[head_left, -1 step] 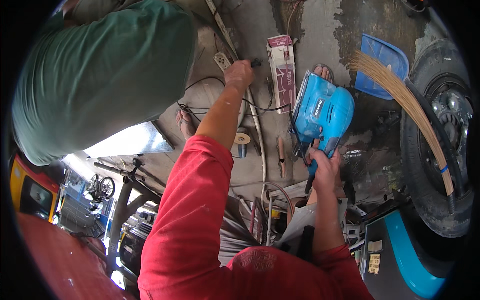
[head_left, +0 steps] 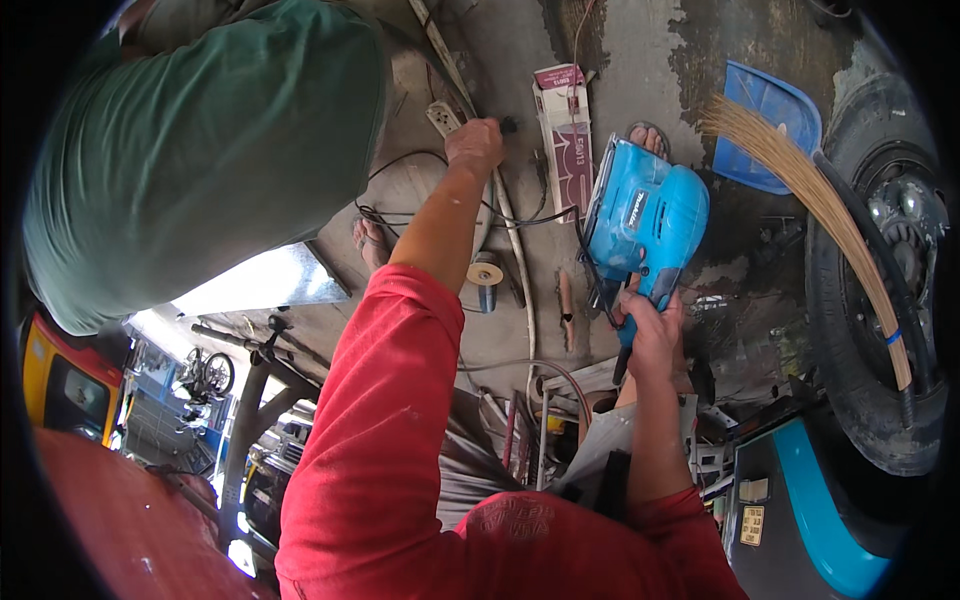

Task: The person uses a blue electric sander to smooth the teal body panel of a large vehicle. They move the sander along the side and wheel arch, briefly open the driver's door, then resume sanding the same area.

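Observation:
My right hand [head_left: 650,330] grips the handle of a blue power saw [head_left: 645,215] and holds it up over the concrete floor. Its black cord [head_left: 520,220] runs left toward my outstretched left arm in a red sleeve. My left hand [head_left: 475,145] is closed around a black plug [head_left: 510,125] right beside a white power strip [head_left: 443,118] that lies on the floor.
A person in a green shirt [head_left: 200,150] stands close on the left, one sandalled foot [head_left: 372,240] near the cord. A maroon and white box [head_left: 567,140], a blue dustpan [head_left: 770,120], a straw broom [head_left: 810,190] and a large tyre [head_left: 880,300] lie around.

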Demonstrator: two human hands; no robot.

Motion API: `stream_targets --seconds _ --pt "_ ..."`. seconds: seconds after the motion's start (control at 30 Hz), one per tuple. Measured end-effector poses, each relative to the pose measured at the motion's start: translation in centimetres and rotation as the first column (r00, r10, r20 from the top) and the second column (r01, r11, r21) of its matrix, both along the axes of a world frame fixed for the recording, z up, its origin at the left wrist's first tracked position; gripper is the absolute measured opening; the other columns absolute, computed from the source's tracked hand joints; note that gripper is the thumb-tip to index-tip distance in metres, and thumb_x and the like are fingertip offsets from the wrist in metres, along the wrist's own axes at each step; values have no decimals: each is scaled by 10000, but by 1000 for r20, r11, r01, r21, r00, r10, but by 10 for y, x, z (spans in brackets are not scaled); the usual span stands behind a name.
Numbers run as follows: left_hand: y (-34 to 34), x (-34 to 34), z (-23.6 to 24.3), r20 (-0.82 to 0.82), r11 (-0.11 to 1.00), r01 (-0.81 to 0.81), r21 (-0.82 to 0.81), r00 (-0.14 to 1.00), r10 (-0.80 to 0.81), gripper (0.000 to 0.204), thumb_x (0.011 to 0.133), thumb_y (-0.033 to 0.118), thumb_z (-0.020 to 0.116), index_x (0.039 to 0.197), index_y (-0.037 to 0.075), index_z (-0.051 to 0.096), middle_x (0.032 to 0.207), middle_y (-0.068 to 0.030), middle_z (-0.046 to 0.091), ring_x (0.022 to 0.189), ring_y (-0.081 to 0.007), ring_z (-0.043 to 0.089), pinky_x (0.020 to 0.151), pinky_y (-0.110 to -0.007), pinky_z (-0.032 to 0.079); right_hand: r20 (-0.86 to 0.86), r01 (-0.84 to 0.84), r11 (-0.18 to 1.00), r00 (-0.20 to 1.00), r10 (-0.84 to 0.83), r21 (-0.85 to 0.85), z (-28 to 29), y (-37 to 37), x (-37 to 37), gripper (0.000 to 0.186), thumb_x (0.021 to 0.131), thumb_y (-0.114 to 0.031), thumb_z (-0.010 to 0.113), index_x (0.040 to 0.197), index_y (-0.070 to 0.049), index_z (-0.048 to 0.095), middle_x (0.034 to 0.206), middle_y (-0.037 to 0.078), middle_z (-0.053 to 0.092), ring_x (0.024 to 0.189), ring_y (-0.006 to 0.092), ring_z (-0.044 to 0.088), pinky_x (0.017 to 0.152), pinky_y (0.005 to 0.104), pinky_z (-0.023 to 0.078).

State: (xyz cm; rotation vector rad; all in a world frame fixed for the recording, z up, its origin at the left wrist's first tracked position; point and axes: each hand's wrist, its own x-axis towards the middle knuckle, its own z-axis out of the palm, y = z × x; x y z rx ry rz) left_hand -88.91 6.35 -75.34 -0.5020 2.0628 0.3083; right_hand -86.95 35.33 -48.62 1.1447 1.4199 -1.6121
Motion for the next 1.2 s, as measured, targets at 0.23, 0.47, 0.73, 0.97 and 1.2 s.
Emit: stream_targets --seconds 0.23,0.47,0.73,0.97,1.2 --pt "-32 14 17 118 950 313 -7 943 -310 317 1004 206 612 1248 103 786 1213 -105 813 1151 -319 780 923 -454 638 29 -32 999 999 31 15 4 4 -21 248 906 11 692 1133 -41 607 945 65 650 712 160 637 598 344 565" --pt "-138 132 -18 257 888 -398 -231 855 450 485 1034 461 594 1271 75 769 1336 -217 739 1304 -413 675 1081 -522 543 -36 -37 997 999 39 65 -5 -9 -21 265 903 6 689 1149 -43 605 947 77 668 689 163 632 581 355 566" --pt "-56 86 -29 -131 785 -605 -130 795 592 519 1068 482 543 1256 38 734 1278 -265 732 1231 -488 673 1063 -577 521 5 -62 995 998 62 79 -3 -21 -19 302 907 28 679 1189 -39 597 955 71 667 684 161 620 592 363 574" --pt "-43 35 -2 -60 789 -584 -190 809 584 498 1049 462 582 1296 58 737 1343 -224 729 1271 -434 680 1055 -540 544 -17 -72 990 997 74 120 -4 -23 -21 290 917 31 685 1185 -37 600 974 74 666 699 165 636 605 369 576" --pt "-54 24 -18 14 786 -591 -179 798 603 486 1006 437 633 1282 59 766 1357 -224 731 1290 -425 680 1064 -515 551 -35 -83 988 996 88 129 -6 -24 -22 317 912 20 701 1206 -36 596 990 69 663 712 166 641 620 368 573"
